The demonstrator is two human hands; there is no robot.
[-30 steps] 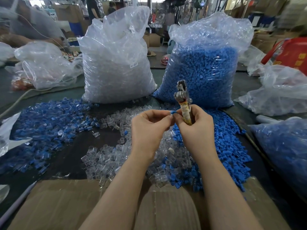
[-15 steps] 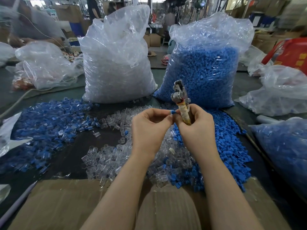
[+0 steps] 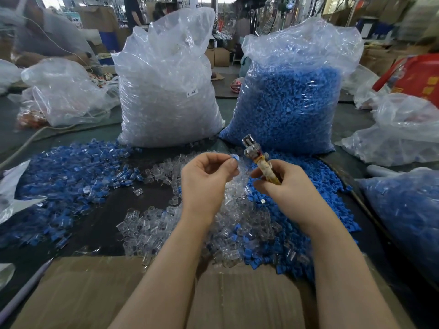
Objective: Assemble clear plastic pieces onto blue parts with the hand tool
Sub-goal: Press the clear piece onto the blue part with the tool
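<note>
Blue part [image 3: 235,158], small and capped with a bit of clear plastic, sits pinched between the thumb and fingertips of the left hand [image 3: 206,179], held up above the table. Just beside it, not touching, the right hand [image 3: 279,184] wraps its curled fingers round the taped, yellowish handle of the hand tool [image 3: 257,160]; the tool's metal head points up and away from the person, tilted a little left. A gap shows between the two hands.

Below them lies a loose heap of clear plastic pieces [image 3: 161,226], spreading toward the near edge, and to its right a heap of blue parts [image 3: 332,200], the two mingling where they meet under the right forearm. Off to the left, well apart, a broad scatter of blue-and-clear pieces [image 3: 61,184] covers the dark table [image 3: 99,224]. Flattened cardboard [image 3: 90,293] lies along the near edge beneath both forearms.

Behind the hands stand two big clear sacks side by side: the left sack [image 3: 166,96], full of clear pieces and bearing a small white label, and the right sack [image 3: 292,100], full of blue parts. More plastic bags [image 3: 403,129] lie at the right, one of them [image 3: 408,214] holding blue pieces.
</note>
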